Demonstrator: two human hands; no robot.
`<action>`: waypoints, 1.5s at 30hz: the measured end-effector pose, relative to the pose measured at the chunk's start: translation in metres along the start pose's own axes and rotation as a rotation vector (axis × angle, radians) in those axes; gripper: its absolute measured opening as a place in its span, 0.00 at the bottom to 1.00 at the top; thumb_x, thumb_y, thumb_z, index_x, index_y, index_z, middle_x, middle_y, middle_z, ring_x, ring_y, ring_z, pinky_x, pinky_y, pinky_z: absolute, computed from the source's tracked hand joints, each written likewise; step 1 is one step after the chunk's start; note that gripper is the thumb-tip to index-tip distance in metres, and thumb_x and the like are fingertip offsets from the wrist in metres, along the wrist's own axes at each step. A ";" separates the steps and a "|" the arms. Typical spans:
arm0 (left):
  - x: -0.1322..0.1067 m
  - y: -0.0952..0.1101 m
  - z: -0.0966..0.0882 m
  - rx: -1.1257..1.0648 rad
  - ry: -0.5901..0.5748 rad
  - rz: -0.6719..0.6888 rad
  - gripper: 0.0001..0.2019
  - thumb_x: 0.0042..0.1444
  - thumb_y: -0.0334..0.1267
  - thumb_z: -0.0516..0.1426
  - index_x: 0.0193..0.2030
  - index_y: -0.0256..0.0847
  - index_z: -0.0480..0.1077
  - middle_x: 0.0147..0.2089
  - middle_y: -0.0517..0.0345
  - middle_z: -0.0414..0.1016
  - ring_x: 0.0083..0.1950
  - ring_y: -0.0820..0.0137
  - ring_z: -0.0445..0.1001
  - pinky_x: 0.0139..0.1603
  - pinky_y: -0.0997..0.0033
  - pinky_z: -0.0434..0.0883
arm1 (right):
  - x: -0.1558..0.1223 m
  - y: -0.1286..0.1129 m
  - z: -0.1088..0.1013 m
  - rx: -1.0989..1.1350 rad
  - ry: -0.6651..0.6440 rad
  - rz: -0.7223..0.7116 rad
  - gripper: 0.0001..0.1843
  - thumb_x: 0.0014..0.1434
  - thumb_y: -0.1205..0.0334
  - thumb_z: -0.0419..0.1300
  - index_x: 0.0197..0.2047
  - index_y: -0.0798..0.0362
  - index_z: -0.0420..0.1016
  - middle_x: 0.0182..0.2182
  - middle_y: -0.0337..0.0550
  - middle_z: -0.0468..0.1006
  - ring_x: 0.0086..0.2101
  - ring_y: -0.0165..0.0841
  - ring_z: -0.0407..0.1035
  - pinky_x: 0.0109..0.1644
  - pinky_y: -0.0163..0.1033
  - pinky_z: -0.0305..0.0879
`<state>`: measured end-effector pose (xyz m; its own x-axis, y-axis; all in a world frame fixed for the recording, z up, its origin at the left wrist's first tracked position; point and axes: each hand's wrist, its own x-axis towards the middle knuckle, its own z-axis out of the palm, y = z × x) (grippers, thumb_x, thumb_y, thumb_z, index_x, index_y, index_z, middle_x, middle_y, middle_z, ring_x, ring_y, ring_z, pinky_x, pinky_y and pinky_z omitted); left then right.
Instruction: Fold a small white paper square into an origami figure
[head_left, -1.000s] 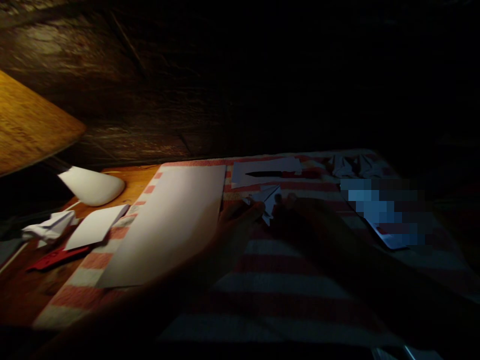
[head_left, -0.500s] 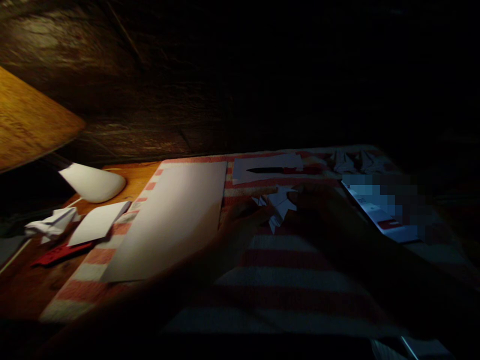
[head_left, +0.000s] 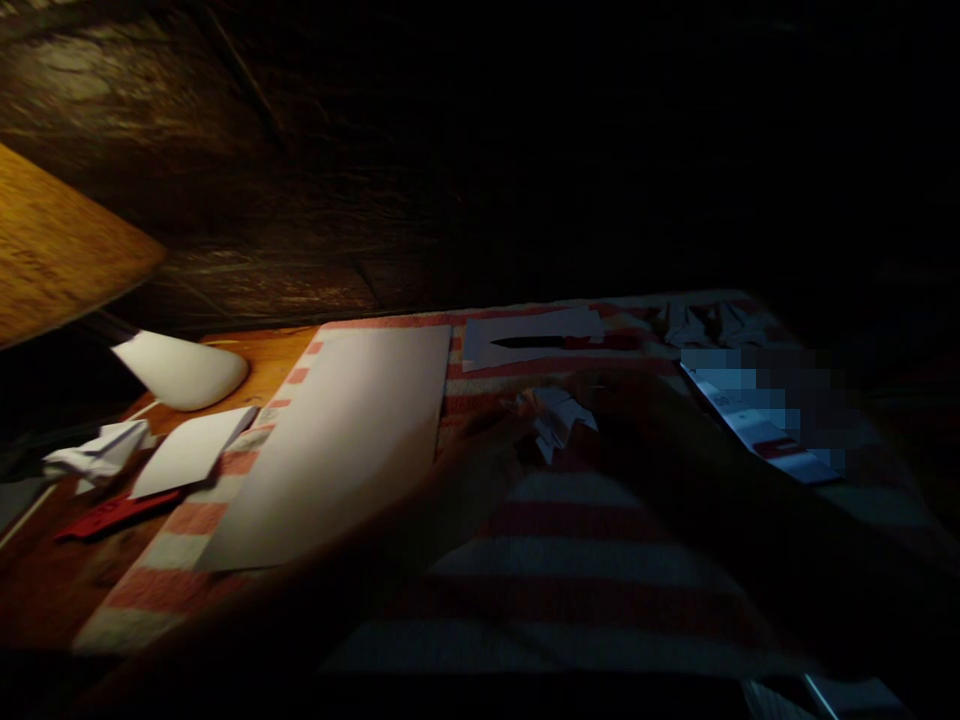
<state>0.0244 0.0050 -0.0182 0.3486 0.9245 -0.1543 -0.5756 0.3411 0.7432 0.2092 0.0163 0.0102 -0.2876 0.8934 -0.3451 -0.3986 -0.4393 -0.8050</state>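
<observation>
A small folded paper figure (head_left: pixel 556 418) with pointed corners is held above the striped cloth (head_left: pixel 555 565). My left hand (head_left: pixel 491 455) pinches it from the left, its fingers deep in shadow. From the right, my right hand (head_left: pixel 626 405) has its fingertips at the paper's upper edge. Just beyond the hands, a knife (head_left: pixel 536 342) with a dark blade and red handle lies across a smaller piece of paper (head_left: pixel 480 345). A large white sheet (head_left: pixel 352 420) lies to the left of my left hand.
A lamp with a white base (head_left: pixel 184 370) and yellowish shade (head_left: pixel 60 250) stands at the left. Near it are crumpled or folded paper (head_left: pixel 101 450), a paper piece (head_left: pixel 191 450) and a red object (head_left: pixel 112 515). A lit phone (head_left: pixel 757 420) and folded paper shapes (head_left: pixel 724 325) lie right.
The folded paper has turned a little in my fingers, and its left points are now more covered by my left hand. The other things stay in place; the view shifts slightly.
</observation>
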 end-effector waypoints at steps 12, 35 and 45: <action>0.006 0.009 -0.005 -0.101 0.091 -0.138 0.06 0.58 0.26 0.59 0.32 0.34 0.77 0.29 0.56 0.78 0.31 0.71 0.77 0.36 0.71 0.75 | -0.002 -0.004 0.000 0.021 0.064 -0.072 0.06 0.53 0.60 0.72 0.31 0.50 0.80 0.22 0.37 0.72 0.25 0.30 0.65 0.36 0.41 0.74; -0.004 0.012 0.002 0.447 0.103 0.095 0.09 0.50 0.24 0.67 0.38 0.34 0.78 0.37 0.55 0.81 0.37 0.72 0.76 0.39 0.77 0.71 | 0.000 -0.009 -0.007 -0.134 0.044 -0.151 0.18 0.50 0.60 0.75 0.42 0.51 0.78 0.21 0.31 0.70 0.16 0.23 0.60 0.18 0.30 0.54; -0.001 0.011 -0.004 0.266 0.063 0.002 0.09 0.51 0.26 0.65 0.40 0.35 0.78 0.38 0.53 0.81 0.39 0.68 0.78 0.42 0.71 0.75 | -0.002 -0.010 -0.009 -0.110 0.000 -0.105 0.10 0.53 0.58 0.73 0.36 0.51 0.78 0.17 0.29 0.65 0.15 0.21 0.55 0.17 0.29 0.48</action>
<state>0.0148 0.0087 -0.0124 0.2960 0.9366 -0.1873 -0.3588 0.2907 0.8870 0.2215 0.0196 0.0144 -0.2496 0.9339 -0.2559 -0.3289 -0.3303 -0.8847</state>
